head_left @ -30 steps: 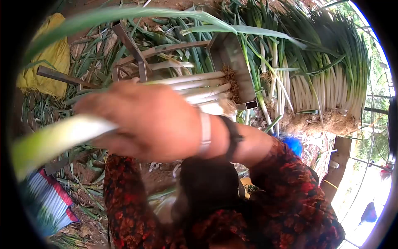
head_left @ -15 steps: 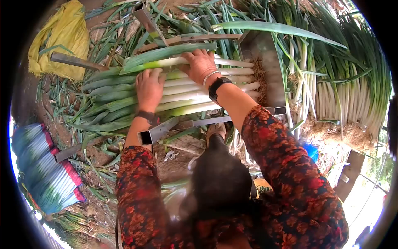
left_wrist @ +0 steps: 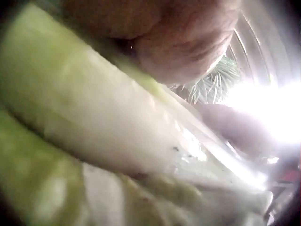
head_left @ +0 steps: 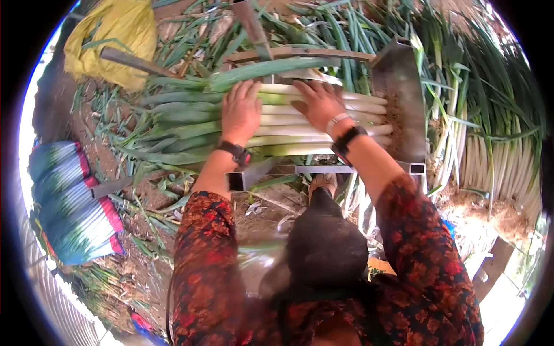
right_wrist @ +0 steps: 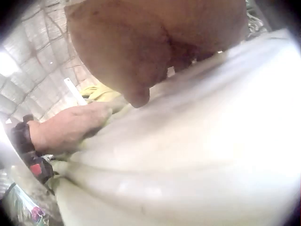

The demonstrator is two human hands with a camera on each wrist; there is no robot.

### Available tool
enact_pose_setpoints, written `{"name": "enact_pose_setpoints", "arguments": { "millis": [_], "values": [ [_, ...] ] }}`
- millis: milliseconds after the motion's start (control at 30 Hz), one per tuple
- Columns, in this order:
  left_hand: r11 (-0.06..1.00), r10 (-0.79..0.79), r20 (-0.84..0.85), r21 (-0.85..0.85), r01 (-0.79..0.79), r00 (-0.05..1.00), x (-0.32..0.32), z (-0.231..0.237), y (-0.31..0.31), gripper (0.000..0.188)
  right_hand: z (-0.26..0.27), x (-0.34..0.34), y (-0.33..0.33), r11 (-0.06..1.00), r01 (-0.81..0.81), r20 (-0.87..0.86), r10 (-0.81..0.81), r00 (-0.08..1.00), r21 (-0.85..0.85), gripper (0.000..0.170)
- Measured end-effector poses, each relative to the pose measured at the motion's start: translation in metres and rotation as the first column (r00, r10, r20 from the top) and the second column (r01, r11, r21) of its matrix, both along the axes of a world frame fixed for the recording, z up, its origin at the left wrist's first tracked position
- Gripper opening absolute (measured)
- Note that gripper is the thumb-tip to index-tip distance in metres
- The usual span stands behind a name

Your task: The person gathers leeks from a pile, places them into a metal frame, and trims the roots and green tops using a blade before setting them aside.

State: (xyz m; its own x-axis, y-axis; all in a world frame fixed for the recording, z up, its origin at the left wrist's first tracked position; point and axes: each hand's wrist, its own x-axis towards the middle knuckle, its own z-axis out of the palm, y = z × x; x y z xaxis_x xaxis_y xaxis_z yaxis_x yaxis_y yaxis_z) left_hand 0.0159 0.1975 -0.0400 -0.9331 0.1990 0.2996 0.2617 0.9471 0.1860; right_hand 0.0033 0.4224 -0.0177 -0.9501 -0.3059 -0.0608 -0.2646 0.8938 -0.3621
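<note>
A row of leeks (head_left: 283,130) lies side by side in a metal frame, green leaves to the left and white stems to the right. Their roots (head_left: 393,121) sit against the frame's end plate (head_left: 410,92). My left hand (head_left: 241,112) rests on the row where green turns to white, fingers stretched away from me. Further right, my right hand (head_left: 320,106) lies across the white stems with its fingers spread. In the left wrist view, a pale stem (left_wrist: 108,113) passes close under that hand. The right wrist view has white stems (right_wrist: 188,155) beneath the right hand.
A large stack of leeks (head_left: 496,167) stands at the right. Bundled leeks with red bands (head_left: 75,202) lie at the left, below a yellow sack (head_left: 112,46). Metal bars (head_left: 135,62) jut out around the frame. Loose leaves litter the ground. A foot (head_left: 323,183) shows beneath the near rail.
My right hand has come down from near the camera, where it held a leek, onto the row. Both hands now lie on the stems. The head view has shifted left.
</note>
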Motion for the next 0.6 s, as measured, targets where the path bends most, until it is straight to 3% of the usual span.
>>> {"name": "enact_pose_setpoints", "arguments": {
  "millis": [33,133,167,233,300,400,433,533,567,600],
  "values": [
    [1.000,0.013,0.021,0.001,-0.013,1.000,-0.002,0.002,-0.001,0.045,-0.005,0.006,0.007,0.999,-0.006,0.023,0.005,1.000,0.044,0.056],
    [0.978,-0.096,0.294,0.206,0.035,0.951,-0.020,0.020,-0.016,0.045,-0.010,0.007,0.008,0.997,0.000,0.049,-0.004,0.999,0.077,0.059],
    [0.957,-0.008,0.404,0.269,-0.111,0.915,-0.030,0.032,-0.018,0.045,-0.010,0.007,0.007,0.996,-0.004,0.039,0.000,0.999,0.084,0.059],
    [0.980,0.120,0.214,0.132,-0.150,0.969,-0.048,0.064,-0.011,0.046,-0.013,0.008,0.008,0.995,-0.005,0.022,0.003,1.000,0.097,0.059],
    [0.980,0.201,0.072,-0.016,-0.200,0.977,-0.064,0.057,-0.011,0.049,-0.014,0.011,0.010,0.996,-0.007,0.027,0.005,1.000,0.087,0.059],
    [0.984,0.160,0.402,-0.143,-0.111,0.902,-0.079,0.037,-0.003,0.048,-0.016,0.010,0.008,0.997,-0.007,-0.006,0.008,1.000,0.081,0.059],
    [0.982,0.127,0.297,-0.169,-0.078,0.946,-0.078,0.034,-0.004,0.037,-0.017,0.009,0.009,0.997,-0.005,-0.019,0.007,1.000,0.083,0.059],
    [0.991,0.028,0.172,0.127,-0.050,0.985,-0.086,0.039,-0.029,0.026,-0.015,0.010,0.010,0.997,-0.008,-0.009,0.009,1.000,0.079,0.059],
    [0.971,0.006,-0.070,0.237,0.011,0.998,-0.075,0.049,-0.038,0.020,-0.014,0.010,0.009,0.997,-0.008,-0.011,0.009,1.000,0.074,0.059],
    [0.942,0.091,-0.147,0.332,-0.037,0.985,-0.060,0.063,-0.045,0.019,-0.013,0.010,0.010,0.997,-0.007,-0.013,0.008,1.000,0.071,0.059]
  ]
}}
